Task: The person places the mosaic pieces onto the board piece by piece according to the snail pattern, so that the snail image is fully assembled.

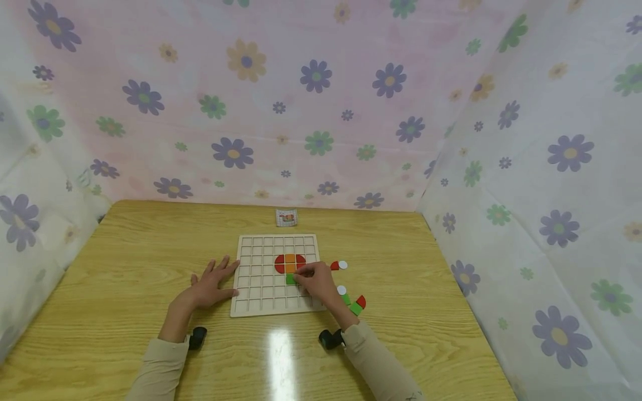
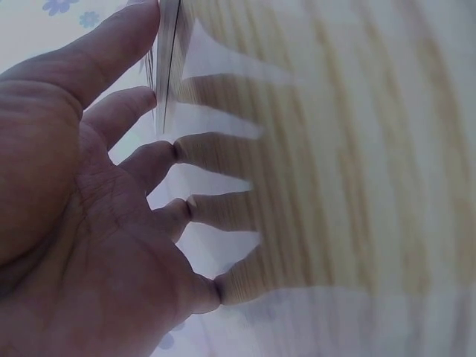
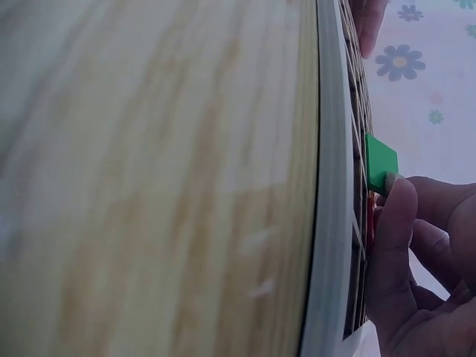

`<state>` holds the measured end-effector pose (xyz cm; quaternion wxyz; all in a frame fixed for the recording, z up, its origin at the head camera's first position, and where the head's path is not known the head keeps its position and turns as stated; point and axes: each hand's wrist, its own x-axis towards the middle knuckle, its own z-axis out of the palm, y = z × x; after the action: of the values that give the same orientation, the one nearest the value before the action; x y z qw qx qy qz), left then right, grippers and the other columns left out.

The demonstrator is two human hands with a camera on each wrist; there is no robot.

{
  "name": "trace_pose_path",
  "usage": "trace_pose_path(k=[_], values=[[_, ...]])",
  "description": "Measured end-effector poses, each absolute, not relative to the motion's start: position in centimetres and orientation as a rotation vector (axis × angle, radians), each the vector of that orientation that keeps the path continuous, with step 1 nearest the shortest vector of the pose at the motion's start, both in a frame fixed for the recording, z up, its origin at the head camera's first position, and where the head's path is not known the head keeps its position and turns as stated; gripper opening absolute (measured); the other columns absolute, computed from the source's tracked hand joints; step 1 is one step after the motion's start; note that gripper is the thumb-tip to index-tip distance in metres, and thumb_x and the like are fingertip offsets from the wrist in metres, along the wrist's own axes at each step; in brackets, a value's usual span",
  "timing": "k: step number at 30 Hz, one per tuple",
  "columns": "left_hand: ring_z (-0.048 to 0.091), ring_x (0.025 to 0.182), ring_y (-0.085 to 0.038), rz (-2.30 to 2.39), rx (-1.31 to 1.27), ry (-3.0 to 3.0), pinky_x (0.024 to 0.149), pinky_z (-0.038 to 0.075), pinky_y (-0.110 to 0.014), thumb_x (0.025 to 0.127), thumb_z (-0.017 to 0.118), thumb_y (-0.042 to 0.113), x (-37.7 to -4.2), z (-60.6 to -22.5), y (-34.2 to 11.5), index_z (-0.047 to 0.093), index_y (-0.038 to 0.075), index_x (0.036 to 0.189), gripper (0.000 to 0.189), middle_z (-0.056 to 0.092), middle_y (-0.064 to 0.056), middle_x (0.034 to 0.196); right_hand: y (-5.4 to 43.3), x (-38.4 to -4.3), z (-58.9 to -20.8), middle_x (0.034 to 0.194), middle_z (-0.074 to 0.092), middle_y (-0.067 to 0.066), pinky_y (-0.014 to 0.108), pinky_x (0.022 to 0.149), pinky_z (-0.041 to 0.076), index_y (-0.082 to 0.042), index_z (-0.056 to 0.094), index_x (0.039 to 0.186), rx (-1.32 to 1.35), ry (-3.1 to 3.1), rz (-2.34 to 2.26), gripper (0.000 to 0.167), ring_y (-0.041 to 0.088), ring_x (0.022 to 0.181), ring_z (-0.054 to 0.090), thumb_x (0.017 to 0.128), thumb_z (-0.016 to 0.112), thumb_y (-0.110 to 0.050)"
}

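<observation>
A pale wooden grid board lies on the table. In its cells sit orange squares flanked by red rounded pieces. My right hand pinches a green square tile between thumb and fingers, right at the grid just below the orange squares. In the right wrist view the tile stands tilted against the board's grid. My left hand has its fingers spread, with thumb and fingertips at the board's left edge. In the left wrist view its fingertips rest on the tabletop.
Right of the board lie a red piece, white round pieces, green squares and another red piece. A small picture card lies behind the board. Flowered cloth walls the table.
</observation>
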<state>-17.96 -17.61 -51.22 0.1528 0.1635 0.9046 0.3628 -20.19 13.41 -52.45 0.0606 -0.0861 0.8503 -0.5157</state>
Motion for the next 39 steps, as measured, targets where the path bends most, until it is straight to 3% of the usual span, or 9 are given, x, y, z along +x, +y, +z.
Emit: trace_pose_path(k=[14,31,39], values=[[-0.001,0.148,-0.06,1.031,0.463,2.596,0.1,-0.003,-0.088,0.097,0.07,0.029,-17.7,-50.9,-17.6,0.032,0.001,0.158,0.077,0.011,-0.032,0.165,13.2,-20.3,-52.6,0.085,0.074,0.011,0.027,0.064,0.054,0.0,0.079,0.092,-0.301,2.651,-1.499,0.008,0.012,0.071,0.064,0.092,0.075,-0.007],[-0.003,0.148,-0.06,1.042,0.462,2.588,0.1,-0.004,-0.088,0.097,0.07,0.03,-17.8,-51.2,-17.7,0.031,0.002,0.159,0.077,0.01,-0.031,0.165,13.1,-20.7,-52.4,0.083,0.073,0.007,0.026,0.067,0.053,-0.001,0.078,0.091,-0.289,2.66,-1.455,0.006,0.008,0.073,0.063,0.088,0.078,-0.006],[-0.001,0.148,-0.06,1.028,0.461,2.597,0.1,-0.003,-0.088,0.097,0.07,0.029,-17.8,-51.2,-17.5,0.032,0.002,0.158,0.077,0.011,-0.032,0.165,15.9,-20.5,-51.8,0.098,0.073,0.011,0.028,0.061,0.053,-0.001,0.077,0.105,-0.382,2.543,-1.598,0.016,0.026,0.077,0.068,0.095,0.073,-0.012]])
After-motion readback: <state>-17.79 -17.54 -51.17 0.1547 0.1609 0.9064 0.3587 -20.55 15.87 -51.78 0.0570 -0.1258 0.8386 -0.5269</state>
